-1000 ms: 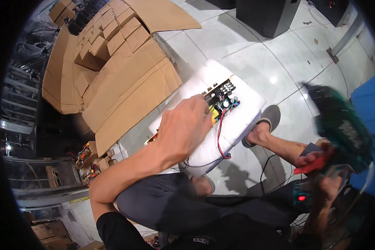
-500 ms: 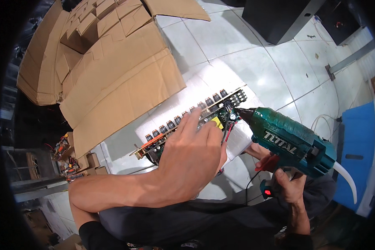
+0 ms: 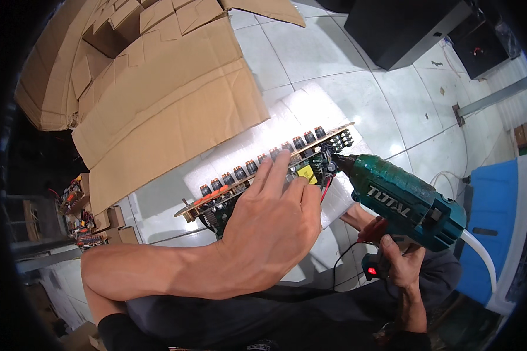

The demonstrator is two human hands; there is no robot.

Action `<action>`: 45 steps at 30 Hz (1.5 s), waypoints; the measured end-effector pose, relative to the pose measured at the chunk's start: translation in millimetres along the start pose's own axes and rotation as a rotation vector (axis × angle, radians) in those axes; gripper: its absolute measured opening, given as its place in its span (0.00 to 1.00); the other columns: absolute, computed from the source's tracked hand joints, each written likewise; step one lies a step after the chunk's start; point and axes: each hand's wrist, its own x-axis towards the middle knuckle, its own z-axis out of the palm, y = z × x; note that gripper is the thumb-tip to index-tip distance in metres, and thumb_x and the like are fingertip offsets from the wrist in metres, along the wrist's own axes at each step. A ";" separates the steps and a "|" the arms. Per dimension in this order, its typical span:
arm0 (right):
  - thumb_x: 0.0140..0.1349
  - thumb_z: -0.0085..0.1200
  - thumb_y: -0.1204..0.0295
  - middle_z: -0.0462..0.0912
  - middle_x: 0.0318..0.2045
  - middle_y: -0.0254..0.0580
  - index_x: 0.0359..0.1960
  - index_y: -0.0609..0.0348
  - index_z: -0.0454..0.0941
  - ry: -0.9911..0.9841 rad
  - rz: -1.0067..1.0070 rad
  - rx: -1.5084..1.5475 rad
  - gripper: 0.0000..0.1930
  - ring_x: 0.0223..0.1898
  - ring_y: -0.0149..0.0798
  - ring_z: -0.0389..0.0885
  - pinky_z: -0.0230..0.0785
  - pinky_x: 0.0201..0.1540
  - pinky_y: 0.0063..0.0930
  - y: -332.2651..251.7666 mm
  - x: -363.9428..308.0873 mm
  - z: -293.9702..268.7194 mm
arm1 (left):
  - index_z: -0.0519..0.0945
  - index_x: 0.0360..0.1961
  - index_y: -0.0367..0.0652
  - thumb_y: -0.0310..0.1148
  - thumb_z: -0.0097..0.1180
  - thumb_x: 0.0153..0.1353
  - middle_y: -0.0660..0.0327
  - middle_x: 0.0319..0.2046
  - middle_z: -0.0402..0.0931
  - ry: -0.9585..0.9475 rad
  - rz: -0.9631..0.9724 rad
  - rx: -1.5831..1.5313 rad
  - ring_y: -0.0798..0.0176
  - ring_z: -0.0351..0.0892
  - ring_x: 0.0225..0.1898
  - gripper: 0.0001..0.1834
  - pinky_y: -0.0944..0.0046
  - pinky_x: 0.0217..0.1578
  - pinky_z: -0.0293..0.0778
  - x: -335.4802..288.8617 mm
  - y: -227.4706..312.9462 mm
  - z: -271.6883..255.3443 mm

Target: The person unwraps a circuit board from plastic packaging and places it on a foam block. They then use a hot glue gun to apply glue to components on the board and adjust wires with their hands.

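Note:
My left hand grips a long circuit board tilted on edge, two fingers over its upper edge, the thumb hidden. Along the far side of the board runs a row of black knobs or pots with orange tips; the near side carries wires, dark parts and a yellow block. In my right hand is a teal hot glue gun, held by its handle, a red light glowing at the base. Its dark nozzle points at wires near the board's right end; whether it touches is unclear. A white glue stick curves from its rear.
Under the board lies a white foam slab. An opened cardboard box with dividers stands at upper left. At the back right is a black cabinet; a blue-and-white container sits at far right. Assembled boards lie at left.
The view has shifted slightly. The board's left end sits a little lower, and the nozzle stays close to the wires at its right end. Both hands keep their grips.

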 end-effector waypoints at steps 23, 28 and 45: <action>0.67 0.54 0.80 0.82 0.36 0.52 0.57 0.73 0.70 -0.038 -0.069 -0.081 0.17 0.38 0.44 0.84 0.81 0.45 0.44 -3.2 6.8 3.9 | 0.77 0.32 0.30 0.25 0.64 0.51 0.44 0.32 0.76 0.002 0.064 -0.032 0.29 0.75 0.53 0.10 0.36 0.56 0.73 -2.4 -1.5 2.9; 0.67 0.55 0.80 0.83 0.35 0.52 0.52 0.72 0.73 -0.024 -0.036 -0.125 0.13 0.38 0.43 0.84 0.82 0.45 0.44 -9.3 5.8 5.1 | 0.77 0.32 0.30 0.25 0.64 0.51 0.43 0.32 0.76 0.006 0.068 -0.030 0.29 0.76 0.53 0.10 0.36 0.56 0.73 -2.7 -2.4 2.9; 0.63 0.61 0.73 0.83 0.42 0.50 0.53 0.70 0.73 0.091 0.002 -0.144 0.19 0.38 0.41 0.85 0.82 0.42 0.37 6.2 -2.6 -6.4 | 0.77 0.33 0.28 0.28 0.65 0.52 0.42 0.34 0.77 -0.026 0.077 0.037 0.29 0.75 0.56 0.13 0.33 0.57 0.74 -3.8 -2.9 3.1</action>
